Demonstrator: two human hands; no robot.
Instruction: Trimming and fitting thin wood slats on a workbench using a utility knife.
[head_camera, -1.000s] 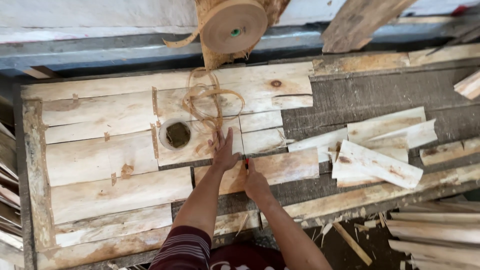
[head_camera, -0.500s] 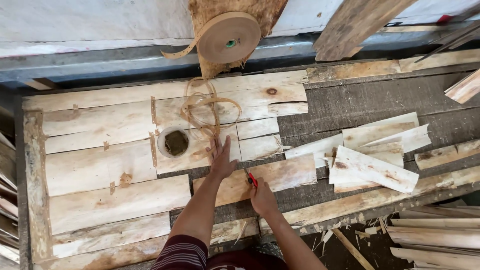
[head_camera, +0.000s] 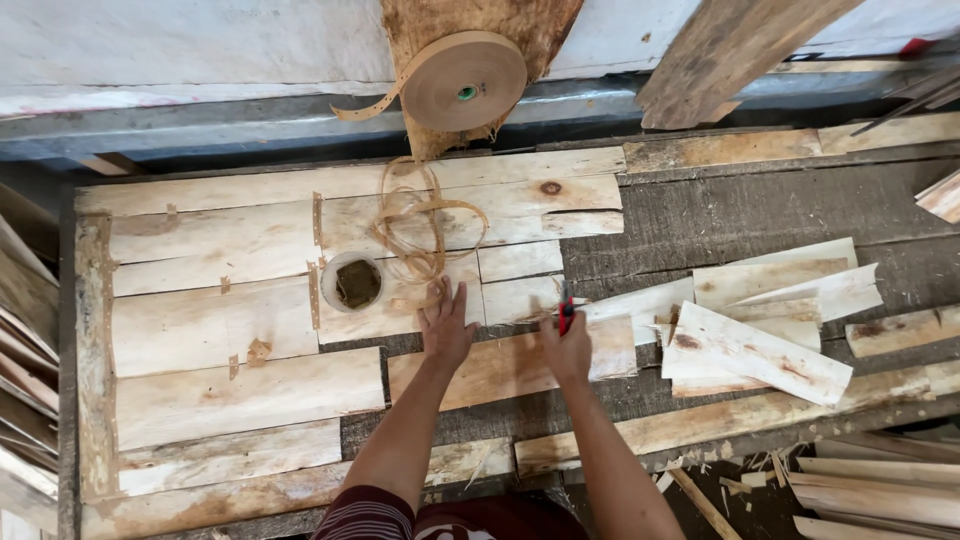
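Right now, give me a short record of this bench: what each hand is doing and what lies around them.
left hand: flat on a veneer strip, fingers spread
right hand: gripping a red cutter, blade end on the veneer
tape roll: mounted above the bench, tail hanging loose
loose tape: curled on the joined sheets
cup: beside the left hand
offcuts: piled to the right

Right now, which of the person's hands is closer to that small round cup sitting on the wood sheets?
Left. The left hand lies flat just right of the round cup, while the right hand, gripping a red cutter, is farther right.
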